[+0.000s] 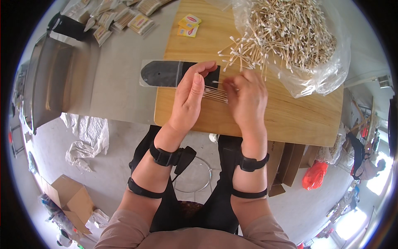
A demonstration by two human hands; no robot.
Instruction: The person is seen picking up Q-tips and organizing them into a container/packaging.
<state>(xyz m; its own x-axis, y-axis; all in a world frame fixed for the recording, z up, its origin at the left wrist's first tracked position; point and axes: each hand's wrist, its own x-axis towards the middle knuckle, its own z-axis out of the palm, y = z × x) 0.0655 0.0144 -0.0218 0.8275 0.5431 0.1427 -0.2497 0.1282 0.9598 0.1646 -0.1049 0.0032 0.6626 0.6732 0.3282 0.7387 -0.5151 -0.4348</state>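
Near the middle of the frame, a small row of cotton swabs with pale wooden sticks and white tips [216, 96] lies between the two hands on the light wood-grain tabletop [290, 118]. The left hand [188, 98] is loosely curled with its thumb raised, palm turned toward the row's left ends, and does not appear to pinch anything. The right hand [250, 95] has bent fingers at the row's right ends; motion blur hides whether they grip the sticks. Just above the row, a flat black strip with a rounded end, in a clear plastic sleeve [161, 74], runs partly behind the left hand. A loose heap of the same swabs [292, 33] fills a transparent plastic bag [304, 88] at the upper right.

The swabs look very light, with stiff, slim sticks that would probably roll easily and could snap if bent. The bare shafts seem the best hold, as the cotton tips are likely soft and easily crushed
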